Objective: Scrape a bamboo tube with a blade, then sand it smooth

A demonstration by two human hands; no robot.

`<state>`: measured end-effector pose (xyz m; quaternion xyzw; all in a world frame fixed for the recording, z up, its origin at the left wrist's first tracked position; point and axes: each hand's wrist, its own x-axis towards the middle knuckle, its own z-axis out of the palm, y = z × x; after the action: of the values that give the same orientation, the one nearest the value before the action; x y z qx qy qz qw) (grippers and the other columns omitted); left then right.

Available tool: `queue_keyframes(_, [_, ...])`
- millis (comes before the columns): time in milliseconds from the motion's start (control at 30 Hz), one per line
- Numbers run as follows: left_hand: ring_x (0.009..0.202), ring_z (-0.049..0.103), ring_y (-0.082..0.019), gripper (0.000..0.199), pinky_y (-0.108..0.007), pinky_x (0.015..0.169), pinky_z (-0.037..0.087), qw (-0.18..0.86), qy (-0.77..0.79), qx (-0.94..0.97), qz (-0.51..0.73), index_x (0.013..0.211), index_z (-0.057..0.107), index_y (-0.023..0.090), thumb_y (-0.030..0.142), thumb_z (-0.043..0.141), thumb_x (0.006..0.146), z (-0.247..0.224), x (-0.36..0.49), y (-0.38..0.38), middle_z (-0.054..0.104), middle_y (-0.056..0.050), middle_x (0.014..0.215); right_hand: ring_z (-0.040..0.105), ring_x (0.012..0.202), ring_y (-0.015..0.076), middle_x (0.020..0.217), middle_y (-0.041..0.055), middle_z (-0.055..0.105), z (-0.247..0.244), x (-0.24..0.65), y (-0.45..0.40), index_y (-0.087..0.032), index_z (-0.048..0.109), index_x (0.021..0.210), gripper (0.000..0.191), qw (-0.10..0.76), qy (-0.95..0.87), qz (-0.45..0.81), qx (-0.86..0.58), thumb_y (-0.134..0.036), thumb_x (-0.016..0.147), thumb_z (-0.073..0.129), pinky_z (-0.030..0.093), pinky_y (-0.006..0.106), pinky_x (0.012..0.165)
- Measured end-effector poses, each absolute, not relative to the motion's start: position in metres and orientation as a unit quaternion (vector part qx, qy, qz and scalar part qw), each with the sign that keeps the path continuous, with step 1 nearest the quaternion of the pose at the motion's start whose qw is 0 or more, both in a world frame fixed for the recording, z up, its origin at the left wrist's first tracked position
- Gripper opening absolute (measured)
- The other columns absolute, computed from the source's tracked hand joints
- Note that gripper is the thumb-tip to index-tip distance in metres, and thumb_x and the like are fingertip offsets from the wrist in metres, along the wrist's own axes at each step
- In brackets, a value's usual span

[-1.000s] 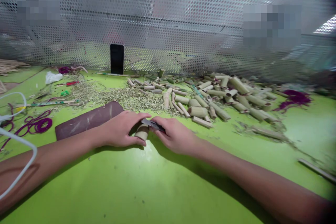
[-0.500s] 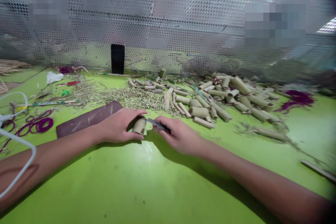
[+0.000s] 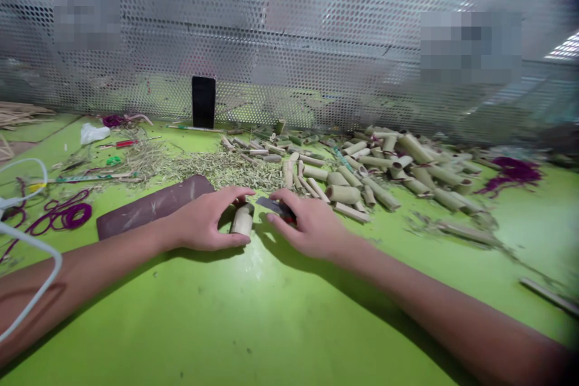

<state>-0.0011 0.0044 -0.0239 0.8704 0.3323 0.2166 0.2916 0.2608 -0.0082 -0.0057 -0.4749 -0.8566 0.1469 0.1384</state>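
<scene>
A short piece of bamboo tube (image 3: 242,221) stands between the thumb and fingers of my left hand (image 3: 210,218), near the middle of the green table (image 3: 253,325). Its upper end looks dark. Just to the right, my right hand (image 3: 312,223) is closed around a small knife (image 3: 281,208), whose grey blade points left toward the tube. A narrow gap separates the blade from the bamboo. Behind my left wrist lies a sheet of brown sandpaper (image 3: 154,204), partly covered by my forearm.
Several cut bamboo tubes (image 3: 389,163) are heaped at the back right, beside a spread of shavings (image 3: 221,170). A black phone (image 3: 203,102) stands against the perforated metal screen (image 3: 289,60). Purple cord (image 3: 75,215) and a white cable (image 3: 56,259) are at the left.
The bamboo tube has turned more upright in my left hand. The knife has drawn slightly away from it, and its blade has tilted in my right hand.
</scene>
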Motion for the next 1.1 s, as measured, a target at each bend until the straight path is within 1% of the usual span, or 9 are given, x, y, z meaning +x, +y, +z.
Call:
queue_keyframes(67, [0.125, 0.067, -0.037, 0.075, -0.053, 0.106, 0.056, 0.284, 0.326, 0.875, 0.217, 0.151, 0.048, 0.021, 0.052, 0.074, 0.088, -0.023, 0.0, 0.004, 0.065, -0.018, 0.145, 0.057, 0.057, 0.0191, 0.073, 0.0057, 0.069, -0.006, 0.256, -0.013, -0.017, 0.064, 0.113, 0.035, 0.125, -0.871, 0.136, -0.454, -0.041, 0.108, 0.04, 0.037, 0.031, 0.056])
queue_keyframes(167, [0.125, 0.067, -0.036, 0.073, -0.053, 0.108, 0.053, 0.256, 0.309, 0.889, 0.223, 0.15, 0.049, 0.022, 0.051, 0.074, 0.088, -0.024, 0.001, 0.005, 0.067, -0.016, 0.142, 0.053, 0.056, 0.019, 0.07, 0.0056, 0.066, -0.009, 0.251, -0.016, -0.017, 0.063, 0.109, 0.038, 0.108, -0.883, 0.102, -0.444, -0.036, 0.111, 0.03, 0.033, 0.032, 0.055])
queue_keyframes(300, [0.123, 0.067, -0.037, 0.072, -0.054, 0.107, 0.053, 0.248, 0.297, 0.893, 0.231, 0.15, 0.049, 0.021, 0.05, 0.073, 0.088, -0.026, 0.002, 0.006, 0.068, -0.016, 0.14, 0.057, 0.06, 0.0193, 0.078, 0.0085, 0.07, -0.011, 0.247, -0.014, -0.017, 0.063, 0.108, 0.032, 0.076, -0.889, 0.054, -0.447, -0.033, 0.111, 0.035, 0.031, 0.032, 0.055])
queue_keyframes(433, [0.123, 0.067, -0.036, 0.071, -0.053, 0.106, 0.053, 0.25, 0.289, 0.893, 0.239, 0.149, 0.05, 0.022, 0.051, 0.073, 0.089, -0.027, 0.001, 0.007, 0.068, -0.015, 0.141, 0.063, 0.066, 0.0198, 0.088, 0.0102, 0.074, -0.01, 0.243, -0.014, -0.017, 0.064, 0.109, 0.03, 0.062, -0.889, 0.025, -0.453, -0.03, 0.111, 0.037, 0.032, 0.031, 0.055])
queue_keyframes(633, [0.122, 0.068, -0.036, 0.072, -0.053, 0.107, 0.053, 0.246, 0.289, 0.893, 0.243, 0.145, 0.055, 0.022, 0.055, 0.079, 0.086, -0.029, 0.002, 0.008, 0.07, -0.015, 0.139, 0.069, 0.075, 0.0239, 0.097, 0.0118, 0.078, -0.008, 0.238, -0.016, -0.016, 0.068, 0.119, 0.03, 0.036, -0.892, -0.02, -0.451, -0.029, 0.112, 0.042, 0.035, 0.033, 0.059])
queue_keyframes(733, [0.12, 0.069, -0.035, 0.07, -0.051, 0.106, 0.054, 0.257, 0.302, 0.885, 0.242, 0.139, 0.059, 0.023, 0.057, 0.083, 0.083, -0.03, 0.003, 0.009, 0.072, -0.013, 0.135, 0.069, 0.074, 0.0237, 0.098, 0.011, 0.079, -0.008, 0.239, -0.016, -0.016, 0.069, 0.122, 0.031, 0.029, -0.894, -0.024, -0.447, -0.03, 0.113, 0.042, 0.036, 0.033, 0.059])
queue_keyframes(833, [0.121, 0.069, -0.034, 0.071, -0.049, 0.107, 0.055, 0.267, 0.314, 0.879, 0.241, 0.14, 0.059, 0.021, 0.055, 0.085, 0.083, -0.03, 0.003, 0.008, 0.071, -0.014, 0.136, 0.069, 0.072, 0.0227, 0.097, 0.0108, 0.078, -0.009, 0.24, -0.015, -0.017, 0.069, 0.121, 0.03, 0.025, -0.896, -0.028, -0.442, -0.03, 0.112, 0.044, 0.036, 0.033, 0.058])
queue_keyframes(967, [0.118, 0.07, -0.033, 0.067, -0.048, 0.105, 0.055, 0.26, 0.298, 0.885, 0.247, 0.136, 0.061, 0.018, 0.055, 0.084, 0.085, -0.031, 0.003, 0.009, 0.073, -0.014, 0.131, 0.069, 0.072, 0.0229, 0.095, 0.0109, 0.078, -0.007, 0.24, -0.015, -0.016, 0.069, 0.119, 0.029, 0.018, -0.896, -0.019, -0.444, -0.029, 0.112, 0.045, 0.036, 0.033, 0.057])
queue_keyframes(1100, [0.118, 0.07, -0.032, 0.066, -0.047, 0.106, 0.055, 0.247, 0.281, 0.892, 0.253, 0.137, 0.06, 0.021, 0.056, 0.082, 0.086, -0.034, 0.003, 0.011, 0.072, -0.013, 0.132, 0.069, 0.07, 0.0214, 0.094, 0.0092, 0.077, -0.001, 0.236, -0.016, -0.017, 0.068, 0.117, 0.028, -0.003, -0.883, 0.01, -0.47, -0.029, 0.113, 0.044, 0.035, 0.031, 0.055])
